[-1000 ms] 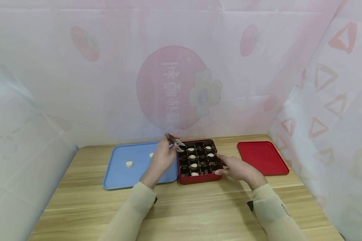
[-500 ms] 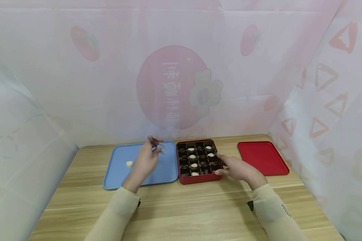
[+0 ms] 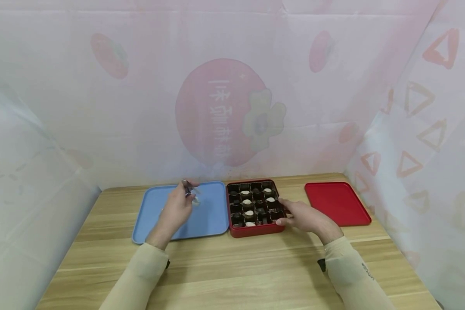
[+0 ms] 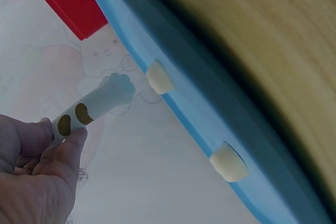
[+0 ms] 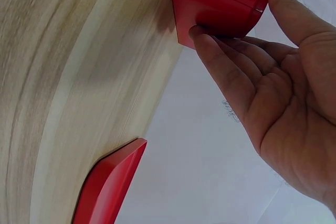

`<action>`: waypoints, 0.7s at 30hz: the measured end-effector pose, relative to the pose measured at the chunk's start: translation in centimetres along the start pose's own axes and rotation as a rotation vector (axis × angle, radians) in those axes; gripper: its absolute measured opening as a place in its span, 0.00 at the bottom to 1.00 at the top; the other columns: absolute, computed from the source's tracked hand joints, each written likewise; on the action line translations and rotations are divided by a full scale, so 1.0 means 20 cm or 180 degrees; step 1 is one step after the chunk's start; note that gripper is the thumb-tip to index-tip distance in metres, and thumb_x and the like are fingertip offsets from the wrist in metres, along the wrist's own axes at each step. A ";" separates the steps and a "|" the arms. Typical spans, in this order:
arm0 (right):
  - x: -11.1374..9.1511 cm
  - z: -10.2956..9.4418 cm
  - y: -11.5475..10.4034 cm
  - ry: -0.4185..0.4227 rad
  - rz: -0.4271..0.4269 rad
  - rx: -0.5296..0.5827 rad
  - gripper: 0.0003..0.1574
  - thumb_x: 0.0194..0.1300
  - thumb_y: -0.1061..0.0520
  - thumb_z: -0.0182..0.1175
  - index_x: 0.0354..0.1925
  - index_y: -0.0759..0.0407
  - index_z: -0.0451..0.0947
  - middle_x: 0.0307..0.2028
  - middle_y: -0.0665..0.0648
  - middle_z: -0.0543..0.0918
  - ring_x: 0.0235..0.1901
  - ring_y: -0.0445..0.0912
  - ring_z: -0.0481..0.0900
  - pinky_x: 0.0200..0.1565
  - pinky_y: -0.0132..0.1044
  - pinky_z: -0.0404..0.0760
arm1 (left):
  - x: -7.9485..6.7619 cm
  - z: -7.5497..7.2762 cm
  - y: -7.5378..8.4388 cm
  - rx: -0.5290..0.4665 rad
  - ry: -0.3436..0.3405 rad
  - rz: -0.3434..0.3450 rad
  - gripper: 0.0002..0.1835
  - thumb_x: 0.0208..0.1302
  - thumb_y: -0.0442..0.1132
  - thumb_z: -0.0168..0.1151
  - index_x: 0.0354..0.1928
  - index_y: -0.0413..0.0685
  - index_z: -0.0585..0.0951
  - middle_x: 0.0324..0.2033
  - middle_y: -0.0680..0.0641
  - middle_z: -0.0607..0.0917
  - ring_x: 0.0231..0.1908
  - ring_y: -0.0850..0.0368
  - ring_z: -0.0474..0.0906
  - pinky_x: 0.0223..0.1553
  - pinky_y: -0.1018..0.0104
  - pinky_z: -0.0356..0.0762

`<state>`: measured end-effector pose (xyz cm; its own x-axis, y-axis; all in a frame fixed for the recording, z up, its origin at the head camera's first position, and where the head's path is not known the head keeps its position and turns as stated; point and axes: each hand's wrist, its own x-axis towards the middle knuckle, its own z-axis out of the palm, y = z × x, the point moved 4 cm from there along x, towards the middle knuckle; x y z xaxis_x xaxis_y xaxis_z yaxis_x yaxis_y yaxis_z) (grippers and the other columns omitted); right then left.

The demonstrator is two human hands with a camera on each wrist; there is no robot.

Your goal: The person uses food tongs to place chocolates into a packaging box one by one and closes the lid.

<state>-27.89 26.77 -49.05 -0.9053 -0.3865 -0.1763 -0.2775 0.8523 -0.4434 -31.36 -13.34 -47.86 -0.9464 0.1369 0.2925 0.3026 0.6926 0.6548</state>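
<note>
My left hand point(image 3: 175, 210) hovers over the blue tray point(image 3: 211, 217), pinching paw-tipped tongs point(image 4: 93, 107) between thumb and fingers. White with brown spots, the tongs hold nothing in the left wrist view. Two small cream-white chocolates, one nearer the paw tips point(image 4: 159, 78) and another farther along point(image 4: 229, 162), sit on the tray; the hand mostly hides them in the head view. My right hand point(image 3: 305, 216) grips the near right corner of the red box point(image 3: 257, 231), thumb on one face and fingers against another. Inside are dark compartments with several dark and white-topped chocolates.
A flat red lid point(image 3: 339, 203) lies on the wooden table point(image 3: 252, 271) to the right of the box. The blue tray stands right beside the box's left side. A printed white sheet point(image 3: 147, 142) rises behind the table.
My left hand has moved left with the tongs, from above the box's left edge to over the blue tray, then lowered. My right hand and the box have not moved.
</note>
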 end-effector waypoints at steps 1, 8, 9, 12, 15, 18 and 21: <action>0.00 0.00 0.00 0.0004 -0.0003 -0.0012 0.58 0.82 0.41 0.76 0.90 0.69 0.62 0.81 0.77 0.78 0.77 0.71 0.84 0.79 0.69 0.85 | 0.00 0.00 -0.01 0.0003 -0.0021 -0.0008 0.20 0.90 0.25 0.55 0.76 0.41 0.78 0.68 0.24 0.88 0.70 0.25 0.88 0.69 0.30 0.91; 0.00 0.01 0.01 0.0013 -0.0005 -0.0033 0.58 0.82 0.42 0.76 0.90 0.69 0.62 0.81 0.77 0.78 0.78 0.72 0.83 0.79 0.70 0.84 | 0.02 0.01 -0.06 0.0073 -0.0151 -0.0039 0.21 0.90 0.25 0.54 0.78 0.40 0.77 0.67 0.23 0.88 0.67 0.26 0.89 0.60 0.33 0.94; 0.00 0.00 0.01 0.0011 -0.0004 -0.0031 0.58 0.82 0.42 0.76 0.90 0.69 0.62 0.81 0.77 0.78 0.78 0.72 0.83 0.79 0.70 0.84 | 0.02 0.02 -0.06 0.0080 -0.0155 -0.0033 0.21 0.90 0.25 0.54 0.77 0.40 0.77 0.67 0.23 0.88 0.67 0.26 0.89 0.60 0.33 0.94; 0.00 0.00 0.00 0.0009 -0.0009 -0.0038 0.58 0.82 0.42 0.75 0.90 0.69 0.62 0.81 0.77 0.78 0.77 0.72 0.84 0.79 0.69 0.84 | 0.03 0.02 -0.07 0.0100 -0.0176 -0.0046 0.21 0.90 0.25 0.55 0.77 0.41 0.77 0.66 0.23 0.88 0.67 0.26 0.89 0.61 0.32 0.94; 0.00 0.00 0.01 0.0006 -0.0018 -0.0052 0.58 0.82 0.41 0.75 0.91 0.68 0.62 0.81 0.77 0.78 0.77 0.71 0.84 0.79 0.69 0.85 | 0.05 0.03 -0.09 0.0133 -0.0198 -0.0047 0.21 0.89 0.25 0.56 0.76 0.40 0.78 0.66 0.23 0.89 0.66 0.25 0.90 0.63 0.31 0.93; 0.01 0.01 0.01 0.0002 -0.0014 -0.0045 0.58 0.82 0.41 0.75 0.91 0.68 0.62 0.81 0.76 0.78 0.77 0.71 0.84 0.78 0.69 0.85 | 0.06 0.03 -0.09 0.0172 -0.0221 -0.0037 0.21 0.88 0.25 0.57 0.76 0.40 0.78 0.66 0.24 0.89 0.67 0.25 0.90 0.65 0.30 0.93; 0.01 0.01 0.01 0.0002 -0.0004 -0.0024 0.58 0.82 0.42 0.76 0.91 0.68 0.62 0.81 0.76 0.79 0.77 0.71 0.85 0.78 0.69 0.85 | 0.08 0.03 -0.09 0.0207 -0.0277 0.0022 0.20 0.88 0.25 0.57 0.75 0.39 0.78 0.67 0.24 0.89 0.66 0.26 0.90 0.64 0.31 0.93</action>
<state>-28.04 26.88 -49.31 -0.9051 -0.3873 -0.1753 -0.2810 0.8545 -0.4369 -33.49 -13.97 -49.10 -0.9515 0.2009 0.2332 0.3037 0.7356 0.6055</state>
